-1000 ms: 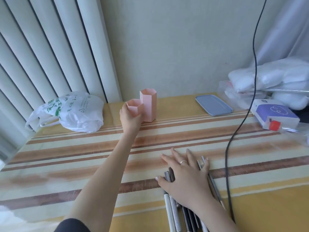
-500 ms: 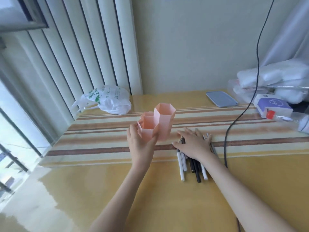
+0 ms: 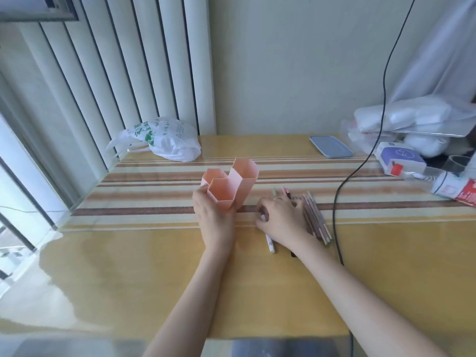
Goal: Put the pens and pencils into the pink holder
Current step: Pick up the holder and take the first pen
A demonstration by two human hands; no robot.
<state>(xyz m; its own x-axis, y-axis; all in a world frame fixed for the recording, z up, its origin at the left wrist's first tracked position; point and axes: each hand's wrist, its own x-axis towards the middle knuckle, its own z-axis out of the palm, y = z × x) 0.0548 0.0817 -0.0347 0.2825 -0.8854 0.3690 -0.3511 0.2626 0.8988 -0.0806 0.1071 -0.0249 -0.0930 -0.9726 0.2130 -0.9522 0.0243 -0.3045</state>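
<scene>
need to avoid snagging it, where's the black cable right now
In the head view the black cable hangs down the wall and crosses the table just right of the pencils, beside the right hand.

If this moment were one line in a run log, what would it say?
left hand: gripping pink holder | right hand: on pens and pencils | holder: looks empty

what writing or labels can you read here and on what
Nothing reads clearly.
Plastic bag: green print and a triangle sign, too blurred.
White pen: small dark marks, too small.
Purple and white box: a cloud outline, no readable words.
Red and white bottle: white characters, too blurred.
</scene>
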